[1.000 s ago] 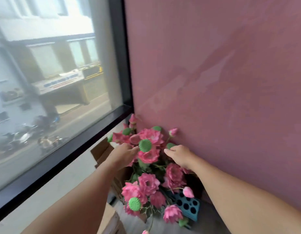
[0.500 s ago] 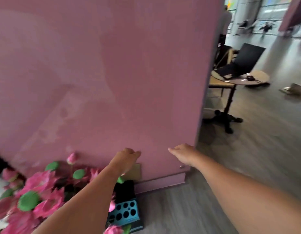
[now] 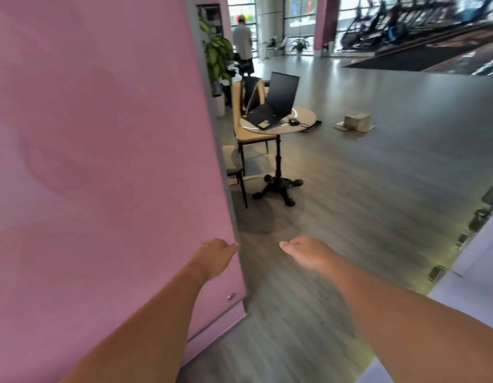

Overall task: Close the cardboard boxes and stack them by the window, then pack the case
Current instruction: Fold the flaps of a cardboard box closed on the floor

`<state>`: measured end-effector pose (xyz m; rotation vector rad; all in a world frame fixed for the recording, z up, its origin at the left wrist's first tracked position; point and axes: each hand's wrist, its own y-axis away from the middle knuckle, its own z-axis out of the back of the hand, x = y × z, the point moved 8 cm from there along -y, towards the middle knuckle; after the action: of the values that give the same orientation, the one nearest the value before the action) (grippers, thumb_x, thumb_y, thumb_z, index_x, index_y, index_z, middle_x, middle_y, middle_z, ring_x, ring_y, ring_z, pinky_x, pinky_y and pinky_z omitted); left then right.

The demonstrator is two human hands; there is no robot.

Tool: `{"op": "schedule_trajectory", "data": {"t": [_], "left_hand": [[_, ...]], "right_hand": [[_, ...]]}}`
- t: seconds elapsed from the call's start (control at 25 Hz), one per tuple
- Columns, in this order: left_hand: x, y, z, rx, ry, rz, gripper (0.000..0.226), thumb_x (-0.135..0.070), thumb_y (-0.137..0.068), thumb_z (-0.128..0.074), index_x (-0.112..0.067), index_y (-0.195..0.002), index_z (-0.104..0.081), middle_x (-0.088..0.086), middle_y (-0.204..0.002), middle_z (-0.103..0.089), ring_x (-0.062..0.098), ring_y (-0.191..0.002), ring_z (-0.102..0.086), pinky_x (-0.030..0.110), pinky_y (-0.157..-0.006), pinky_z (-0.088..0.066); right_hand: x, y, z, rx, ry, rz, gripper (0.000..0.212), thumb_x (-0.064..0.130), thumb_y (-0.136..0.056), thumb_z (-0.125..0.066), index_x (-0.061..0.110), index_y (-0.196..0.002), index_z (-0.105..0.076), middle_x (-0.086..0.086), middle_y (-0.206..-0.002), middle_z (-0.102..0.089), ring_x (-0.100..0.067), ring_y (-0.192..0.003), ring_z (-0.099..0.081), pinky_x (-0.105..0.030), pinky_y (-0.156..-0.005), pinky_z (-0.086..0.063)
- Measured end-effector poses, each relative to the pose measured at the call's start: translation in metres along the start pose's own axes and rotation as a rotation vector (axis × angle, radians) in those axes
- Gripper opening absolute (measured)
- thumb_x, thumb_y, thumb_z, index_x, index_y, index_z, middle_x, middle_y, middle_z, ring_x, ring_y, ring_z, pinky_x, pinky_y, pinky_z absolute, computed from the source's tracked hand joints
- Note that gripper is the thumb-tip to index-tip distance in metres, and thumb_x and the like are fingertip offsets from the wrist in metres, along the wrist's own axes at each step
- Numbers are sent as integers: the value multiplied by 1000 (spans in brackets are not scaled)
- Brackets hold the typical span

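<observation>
I have both arms stretched out ahead of me at about waist level. My left hand (image 3: pixel 216 257) hangs in front of the edge of the pink wall (image 3: pixel 101 161), fingers loosely curled and holding nothing; whether it actually touches the wall I cannot tell. My right hand (image 3: pixel 308 252) is out over the grey wood-look floor (image 3: pixel 378 203), palm down, fingers relaxed and loosely bent, also holding nothing. The two hands are near each other with a gap of floor between them.

The one cardboard box (image 3: pixel 356 122) I can see sits on the floor well away from me, off to the right beyond the table, with a flap lying flat beside it; it looks open, though blur makes the details hard to read. I see no case in this view.

Between me and the box stands a small round tabletop (image 3: pixel 303 121) on a black pedestal base, carrying an open black laptop (image 3: pixel 275 102) and a small dark device (image 3: pixel 294 121) with a cable. A tan chair (image 3: pixel 248 128) is pushed in behind it. Further back a leafy potted plant (image 3: pixel 219 58) stands by the wall's end, a person (image 3: pixel 242 45) stands facing away, and treadmills (image 3: pixel 405 23) line the far right.
</observation>
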<state>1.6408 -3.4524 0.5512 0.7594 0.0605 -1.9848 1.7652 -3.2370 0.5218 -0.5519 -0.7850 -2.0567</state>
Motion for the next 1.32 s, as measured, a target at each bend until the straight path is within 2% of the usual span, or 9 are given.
{"op": "schedule_trajectory", "data": {"t": [0.16, 0.32, 0.4, 0.48, 0.6, 0.76, 1.0, 1.2, 1.32], "left_hand": [[-51, -94, -17, 87, 34, -130, 48, -50, -101, -45, -8, -103, -69, 8, -112, -66, 30, -113, -60, 32, -92, -43], [-100, -181, -20, 147, 63, -216, 50, -55, -97, -48, -12, -104, -71, 6, -103, -69, 27, -100, -63, 34, -87, -47], [-129, -223, -27, 193, 47, -266, 49, -56, -96, -48, -15, -106, -71, 4, -104, -68, 25, -99, -62, 35, -88, -47], [-167, -262, -39, 244, 19, -327, 48, -56, -96, -49, -14, -104, -71, 4, -106, -68, 25, -100, -61, 34, -86, -46], [-225, -317, -69, 323, -32, -414, 44, -51, -98, -48, -13, -87, -67, 3, -89, -65, 25, -90, -62, 32, -70, -43], [-311, -401, -112, 356, -91, -471, 48, -46, -98, -50, -10, -67, -58, 8, -67, -61, 27, -71, -60, 34, -65, -42], [-438, -544, -141, 343, -114, -503, 47, -52, -96, -50, -17, -64, -51, 4, -63, -55, 26, -66, -56, 35, -64, -39], [-536, -664, -150, 320, -89, -547, 47, -48, -98, -49, -19, -62, -45, 1, -60, -45, 22, -61, -48, 35, -60, -31], [-586, -744, -159, 299, -58, -569, 57, -42, -99, -52, -6, -57, -38, 12, -54, -39, 36, -61, -47, 37, -58, -27]], "right_hand": [[-32, -50, 39, -64, 4, -147, 47, 57, -99, -43, 18, -81, -62, -7, -93, -65, -27, -98, -63, -31, -78, -44], [-44, -88, 87, -156, -11, -225, 43, 46, -102, -44, 18, -70, -52, -14, -95, -55, -20, -92, -53, -31, -74, -35], [-56, -104, 110, -203, -54, -268, 45, 45, -103, -44, 10, -92, -69, -16, -107, -65, -24, -105, -61, -32, -82, -42], [-71, -121, 135, -241, -109, -321, 50, 45, -104, -44, 3, -113, -70, -20, -121, -66, -31, -117, -61, -32, -91, -46], [-103, -160, 174, -284, -113, -373, 47, 45, -103, -46, 5, -89, -66, -21, -104, -62, -25, -102, -61, -29, -74, -42], [-161, -236, 246, -346, -136, -430, 65, 50, -102, -47, -8, -128, -59, -26, -132, -60, -34, -125, -57, -32, -92, -44], [-233, -347, 373, -376, -105, -415, 55, 52, -100, -48, 5, -117, -70, -16, -125, -67, -31, -120, -60, -29, -84, -40], [-276, -455, 471, -379, -141, -414, 56, 51, -101, -48, 4, -125, -67, -15, -133, -63, -30, -124, -57, -30, -94, -42], [-300, -529, 521, -374, -116, -415, 58, 53, -101, -46, 6, -130, -65, -15, -138, -61, -30, -127, -55, -30, -96, -41]]}}
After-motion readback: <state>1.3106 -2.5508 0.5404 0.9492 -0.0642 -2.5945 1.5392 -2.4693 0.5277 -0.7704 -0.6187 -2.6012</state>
